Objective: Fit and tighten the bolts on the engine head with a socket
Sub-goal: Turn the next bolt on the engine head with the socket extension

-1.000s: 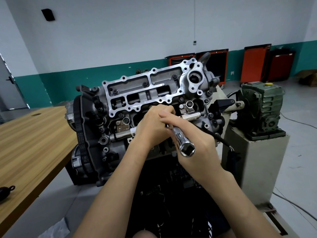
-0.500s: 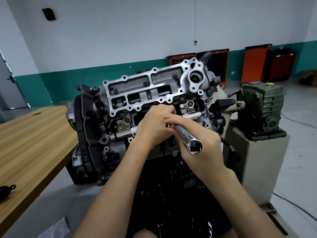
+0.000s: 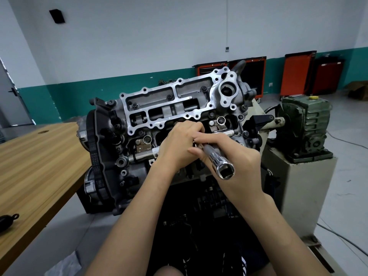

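- I am reading this as the fitting step. The socket (image 3: 217,160) is not sitting on any bolt I can see, and its square drive end is facing me.
- The right hand (image 3: 239,168) is gripping the socket's shaft, with thumb and forefinger running along it toward the far end.
- The left hand (image 3: 179,144) is curling its fingers over that far end, against the engine head (image 3: 169,105). The knuckles are hiding whether it is pinching a bolt, so I cannot tell.
- Next, I am expecting to line the socket's mouth square over a bolt hole and spin it by hand before tightening hard.
- The engine head is sitting tilted toward me between the wooden bench (image 3: 29,166) and the green gearbox (image 3: 304,124). It is showing a bright machined frame with several dark bolts (image 3: 169,96) already seated.
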